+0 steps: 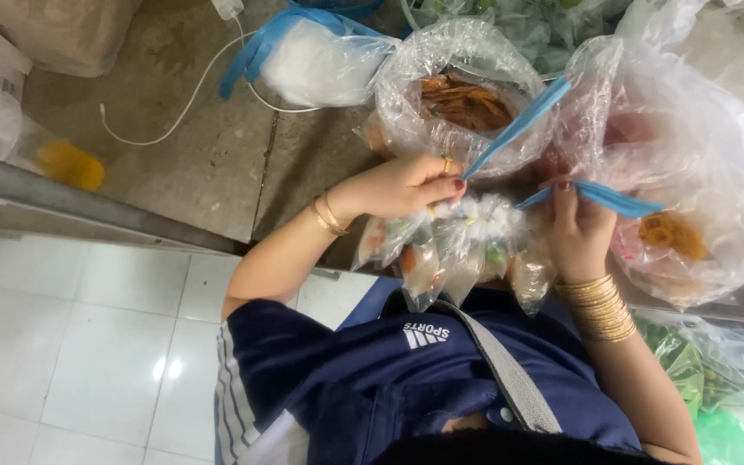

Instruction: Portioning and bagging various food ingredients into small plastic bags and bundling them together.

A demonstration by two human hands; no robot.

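My left hand (406, 185), with thin gold bracelets at the wrist, pinches one end of a blue plastic strip (518, 125) that runs up and to the right. A second blue end (617, 202) sticks out to the right of my right hand (579, 228), which wears a stack of gold bangles and grips it. Between the hands hangs a bunch of small clear bags (467, 245) filled with mixed food, their tops gathered into a white knot. The bunch hangs just above my dark blue shirt (389, 370).
Large clear bags of orange snacks (462, 99) (691, 232) lie just beyond my hands. A white bag with blue handles (320, 60) and a white cable (191, 95) rest on the concrete. A metal rail (88, 202) borders white floor tiles (71, 344). Green bags (699, 370) sit at lower right.
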